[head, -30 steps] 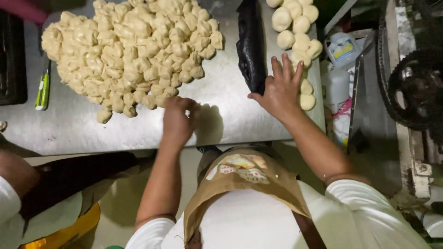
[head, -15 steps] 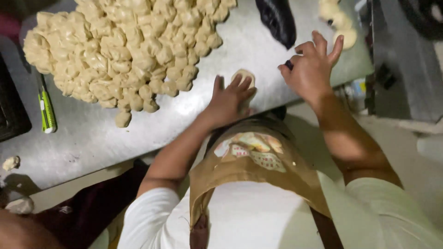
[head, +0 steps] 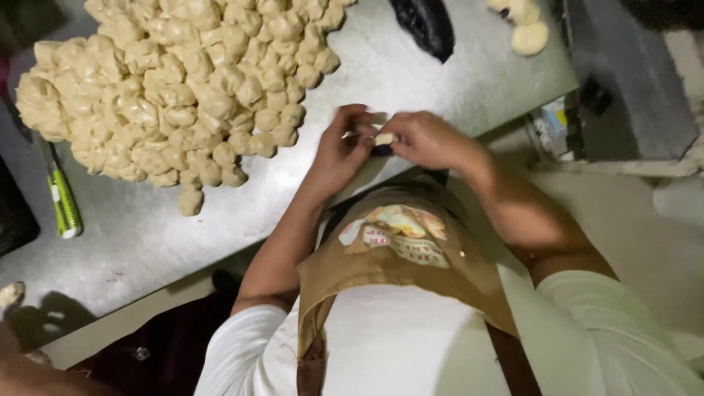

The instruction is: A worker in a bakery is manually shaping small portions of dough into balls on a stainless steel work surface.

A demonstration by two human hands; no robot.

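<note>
Pinching a small dough piece [head: 384, 138] between both hands, w/ a dark bit of filling showing just under it, the person works right at the near edge of the steel table [head: 411, 81]. Left hand [head: 339, 149] and right hand [head: 431, 140] are together, fingertips closed on the piece from either side, held just above the tabletop. Big heap of cut dough lumps [head: 169, 81] sits to the left, near the left hand but not touching. Black plastic bag [head: 427, 26] lies farther back, and a few rounded dough balls [head: 524, 26] beyond it at the table's right end. Green-handled knife [head: 62, 198] lies well apart, on the far left. Brown apron [head: 396, 249] over a white shirt below.
</note>
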